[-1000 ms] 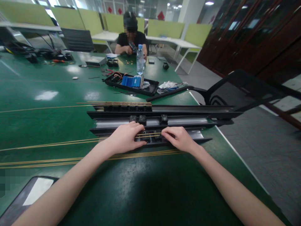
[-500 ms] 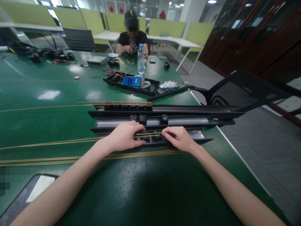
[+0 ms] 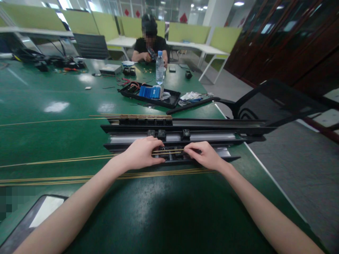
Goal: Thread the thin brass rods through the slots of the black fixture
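Two thin brass rods (image 3: 168, 151) run over the nearest black rail (image 3: 182, 162). My right hand (image 3: 202, 154) pinches their right ends between thumb and fingers. My left hand (image 3: 143, 153) arches over the same rail, thumb and fingers apart on either side of a black block (image 3: 164, 156); whether its palm touches the rods is hidden. Behind, a middle rail (image 3: 203, 137) carries black blocks (image 3: 186, 134). The back rail (image 3: 212, 122) has a row of black blocks with rods across them. More brass rods (image 3: 159, 173) lie on the table in front.
On the green table (image 3: 87, 141) stand a black tray (image 3: 172, 98) with a blue pack (image 3: 149, 92), a bottle (image 3: 159, 68), and gloves (image 3: 191, 98). A person (image 3: 149, 42) sits opposite holding a dark tool. A mesh chair (image 3: 275, 102) is at the right, a dark panel (image 3: 26, 222) at the lower left.
The whole view has shifted slightly. My right hand is a little farther right along the rods; my left hand keeps its place over the rail.
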Demonstrator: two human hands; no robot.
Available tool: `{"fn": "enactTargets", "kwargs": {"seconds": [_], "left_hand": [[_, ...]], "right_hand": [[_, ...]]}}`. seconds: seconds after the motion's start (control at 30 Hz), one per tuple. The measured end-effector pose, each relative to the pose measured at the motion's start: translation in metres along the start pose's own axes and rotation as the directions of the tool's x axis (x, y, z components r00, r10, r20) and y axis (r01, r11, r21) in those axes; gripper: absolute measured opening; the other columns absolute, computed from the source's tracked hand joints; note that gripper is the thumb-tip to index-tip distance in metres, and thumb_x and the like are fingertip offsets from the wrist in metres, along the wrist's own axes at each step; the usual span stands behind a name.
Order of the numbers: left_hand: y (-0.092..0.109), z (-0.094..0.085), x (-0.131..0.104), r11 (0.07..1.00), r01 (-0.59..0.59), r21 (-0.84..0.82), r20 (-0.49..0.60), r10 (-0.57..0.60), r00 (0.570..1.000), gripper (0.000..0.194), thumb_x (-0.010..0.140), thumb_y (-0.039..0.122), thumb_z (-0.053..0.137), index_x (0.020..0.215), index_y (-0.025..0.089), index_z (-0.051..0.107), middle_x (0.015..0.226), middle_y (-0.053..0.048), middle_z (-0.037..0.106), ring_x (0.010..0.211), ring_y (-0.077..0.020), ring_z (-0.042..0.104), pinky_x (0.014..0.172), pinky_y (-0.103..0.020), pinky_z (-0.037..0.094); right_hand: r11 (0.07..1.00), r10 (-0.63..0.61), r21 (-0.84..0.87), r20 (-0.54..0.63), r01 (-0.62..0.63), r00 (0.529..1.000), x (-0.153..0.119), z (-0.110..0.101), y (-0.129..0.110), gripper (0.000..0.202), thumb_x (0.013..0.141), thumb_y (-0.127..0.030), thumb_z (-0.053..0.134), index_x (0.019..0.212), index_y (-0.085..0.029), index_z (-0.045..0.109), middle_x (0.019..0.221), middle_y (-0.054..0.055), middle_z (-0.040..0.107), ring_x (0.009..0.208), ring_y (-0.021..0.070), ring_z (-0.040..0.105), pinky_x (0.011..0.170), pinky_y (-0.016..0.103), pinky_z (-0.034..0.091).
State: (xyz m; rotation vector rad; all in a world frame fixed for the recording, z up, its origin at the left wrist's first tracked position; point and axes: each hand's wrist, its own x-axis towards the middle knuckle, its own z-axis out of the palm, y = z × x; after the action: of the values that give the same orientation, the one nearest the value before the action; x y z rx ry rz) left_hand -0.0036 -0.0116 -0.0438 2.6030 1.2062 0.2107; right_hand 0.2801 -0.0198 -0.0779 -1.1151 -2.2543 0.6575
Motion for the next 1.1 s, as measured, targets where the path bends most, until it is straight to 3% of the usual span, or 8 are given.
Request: {"fn": "enactTargets", "kwargs": {"seconds": [0.73,1.1], "left_hand": [[-0.003,0.004,0.001,1.0,0.008,-0.01,-0.02,-0.008,1.0,0.042,0.08,0.055,0.065,0.108,0.024,0.065,0.1,-0.004,0.069,0.093,-0.0237,0.064,0.079,-0.035,0.05],[-0.002,0.002,0.001,1.0,0.008,-0.012,-0.018,-0.008,1.0,0.042,0.08,0.056,0.065,0.107,0.024,0.065,0.1,-0.004,0.069,0.093,-0.0234,0.064,0.078,-0.034,0.05]], "right_hand": [[0.999,0.041,0.003,0.052,-0.042,0.998,0.0,-0.013,0.004,0.025,0.096,-0.034,0.057,0.093,-0.019,0.076,0.082,0.002,0.077,0.069,0.0155,0.069,0.065,0.024,0.048],[0.966,-0.097,-0.235,0.051,0.107,0.994,-0.007,-0.019,0.011,0.024,0.098,-0.029,0.054,0.107,-0.022,0.075,0.105,0.003,0.078,0.093,0.0198,0.073,0.081,0.029,0.053]]}}
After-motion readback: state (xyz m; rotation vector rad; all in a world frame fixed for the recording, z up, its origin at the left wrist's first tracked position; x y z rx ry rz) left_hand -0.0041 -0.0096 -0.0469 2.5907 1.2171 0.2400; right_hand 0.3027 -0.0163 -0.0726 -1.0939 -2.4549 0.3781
